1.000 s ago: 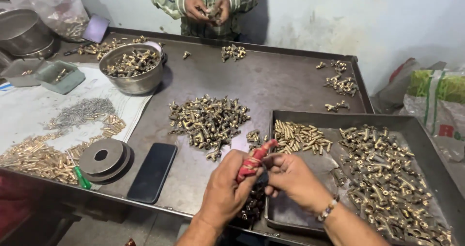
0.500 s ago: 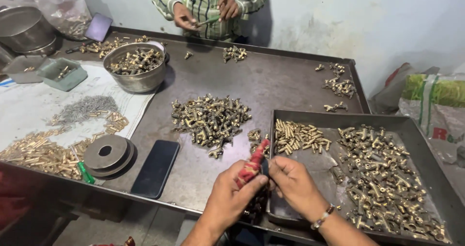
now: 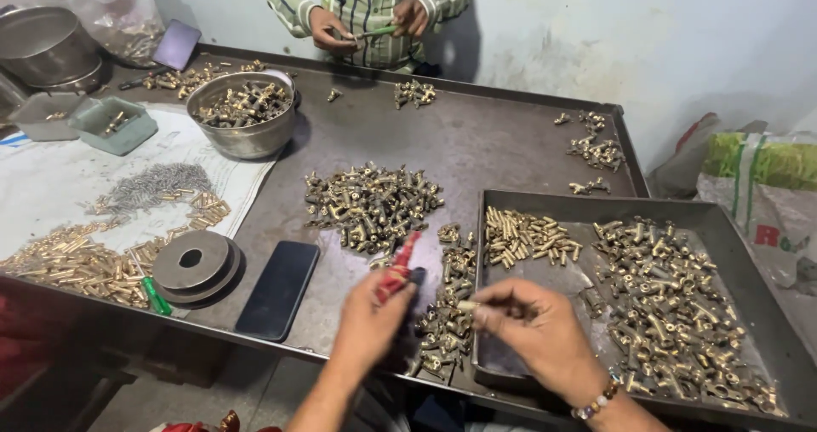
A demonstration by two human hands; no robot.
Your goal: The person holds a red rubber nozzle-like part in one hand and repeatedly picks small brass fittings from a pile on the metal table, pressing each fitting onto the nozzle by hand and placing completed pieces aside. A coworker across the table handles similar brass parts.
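Upper left: round steel bowl [image 3: 242, 124] of brass fittings; grey-green plastic tray [image 3: 112, 125]. Lower left: black phone [image 3: 277, 289], stacked round metal discs [image 3: 194, 265], green marker [image 3: 156, 297]. Right: green woven sack [image 3: 760, 161].

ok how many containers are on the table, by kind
round metal bowl of fittings: 1
rectangular metal tray: 1
small green plastic tub: 1
small grey plastic tub: 1
large metal pot at the far left corner: 1
total: 5
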